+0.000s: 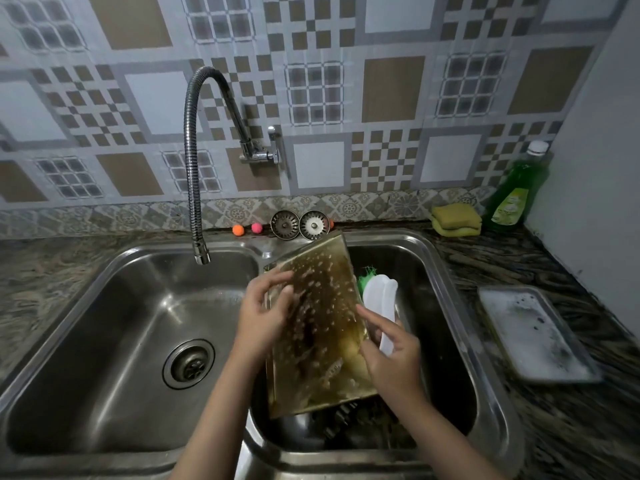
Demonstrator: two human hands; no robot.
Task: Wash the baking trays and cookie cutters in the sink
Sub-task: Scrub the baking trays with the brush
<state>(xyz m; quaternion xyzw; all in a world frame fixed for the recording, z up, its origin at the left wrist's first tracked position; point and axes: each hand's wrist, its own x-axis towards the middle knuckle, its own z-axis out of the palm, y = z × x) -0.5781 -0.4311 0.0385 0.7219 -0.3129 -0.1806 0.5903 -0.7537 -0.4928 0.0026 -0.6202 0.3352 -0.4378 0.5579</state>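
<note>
A brownish, soapy baking tray (320,327) is tilted over the right basin of a double steel sink (446,271). My left hand (265,310) grips the tray's left edge, thumb on its face. My right hand (389,355) holds a white-handled dish brush (379,299) with green bristles at the tray's right edge. A second tray (533,337), covered in suds, lies flat on the counter to the right. Dark items (341,420), perhaps cookie cutters, lie under the tilted tray in the right basin; I cannot make them out.
A flexible faucet (194,168) hangs over the left basin, with no water visible. Two sink strainers (299,225) and small coloured balls (246,229) sit at the back ledge. Yellow sponges (455,220) and a green soap bottle (517,188) stand at the back right corner.
</note>
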